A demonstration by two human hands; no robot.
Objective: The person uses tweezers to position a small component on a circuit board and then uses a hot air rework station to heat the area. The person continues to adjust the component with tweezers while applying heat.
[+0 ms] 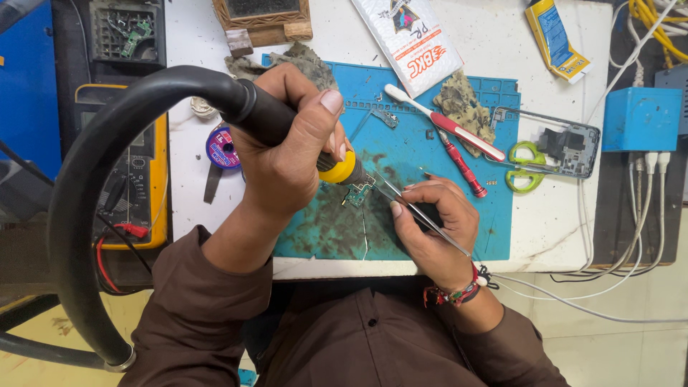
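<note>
My left hand [287, 158] grips the black handle of a hot-air wand [261, 115]. Its thick black hose [79, 179] loops down to the left. The wand's yellow collar and tip [344, 170] point down at a small green circuit board [358, 192] lying on a stained blue work mat [430, 154]. My right hand [437, 226] pinches thin metal tweezers [401, 201], whose points reach the board's right edge. Both forearms are in brown sleeves, and the right wrist wears a beaded band.
A yellow multimeter [147, 179] with red leads sits left of the mat, near a solder spool [223, 148]. On the mat's right lie a toothbrush [437, 120], a red screwdriver [462, 166], green scissors [527, 168], a phone frame [570, 147] and rags [462, 107]. A blue box [640, 118] with white cables stands far right.
</note>
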